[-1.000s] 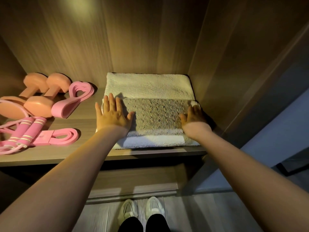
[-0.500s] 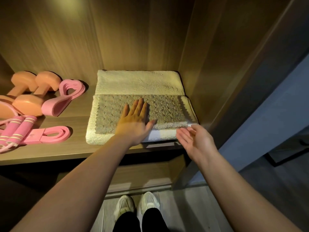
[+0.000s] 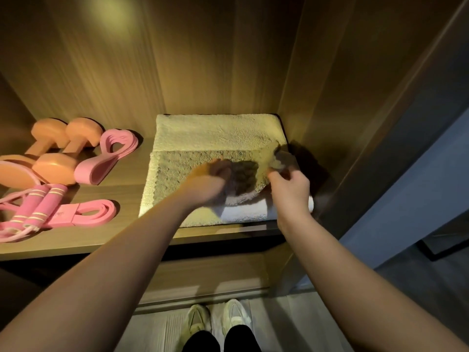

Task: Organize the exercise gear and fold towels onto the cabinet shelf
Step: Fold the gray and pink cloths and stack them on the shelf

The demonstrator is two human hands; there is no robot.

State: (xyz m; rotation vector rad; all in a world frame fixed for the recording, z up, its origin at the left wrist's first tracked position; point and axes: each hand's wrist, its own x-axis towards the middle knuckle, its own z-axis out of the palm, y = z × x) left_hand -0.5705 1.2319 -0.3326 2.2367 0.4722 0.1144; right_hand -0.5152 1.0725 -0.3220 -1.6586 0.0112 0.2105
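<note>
On the right end of the cabinet shelf point(image 3: 76, 240), 3 towels are stacked close against the side wall point(image 3: 317, 97). A cream towel point(image 3: 218, 130) lies at the back, a white towel point(image 3: 243, 212) at the front edge, and a grey towel point(image 3: 182, 174) on top. As far as the blur allows, the left grip point(image 3: 210, 184) is clenched on the grey towel's bunched middle. The right grip point(image 3: 289, 184) pinches its lifted right corner.

The main risk, as I judge it, is that a pull with both grips drags the layers beneath. The white towel already sits at the shelf's lip and could slide off toward the floor, or the cream fold could be ruffled. An uneven pull could also leave the grey towel crooked or lumpy, spoiling its fold. The 2 orange dumbbells point(image 3: 50, 158), pink loop band point(image 3: 111, 158), pink jump rope point(image 3: 38, 204) and flat pink band point(image 3: 83, 214) lie well apart to the left. A knock there seems unlikely.

No brand, label or writing can be read on any of it.
</note>
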